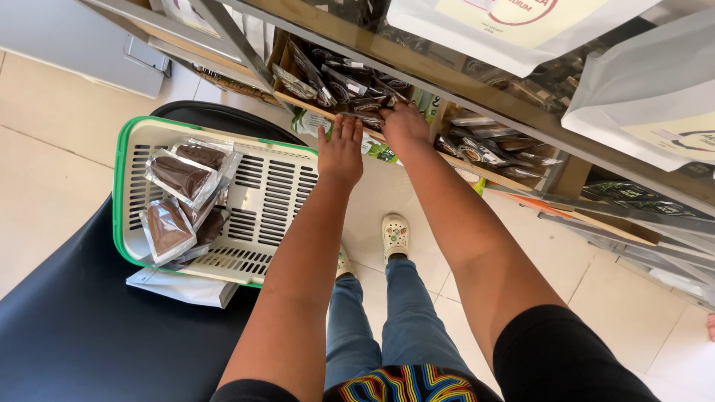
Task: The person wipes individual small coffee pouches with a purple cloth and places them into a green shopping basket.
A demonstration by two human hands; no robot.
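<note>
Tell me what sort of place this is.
Probably a small shop: shelves stocked with packets, and a basket holding sealed brown packs. Both hands, left and right, reach into the shelf.

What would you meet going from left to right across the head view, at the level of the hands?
Clear packets of brown powder → white basket with green rim → left hand → right hand → dark packets on the shelf.

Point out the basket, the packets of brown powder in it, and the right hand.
basket (279,190), head view, on its bare slotted white floor.
packets of brown powder (179,177), head view, on the brown middle of the top clear packet.
right hand (404,125), head view, on the back of the hand at the shelf.
</note>
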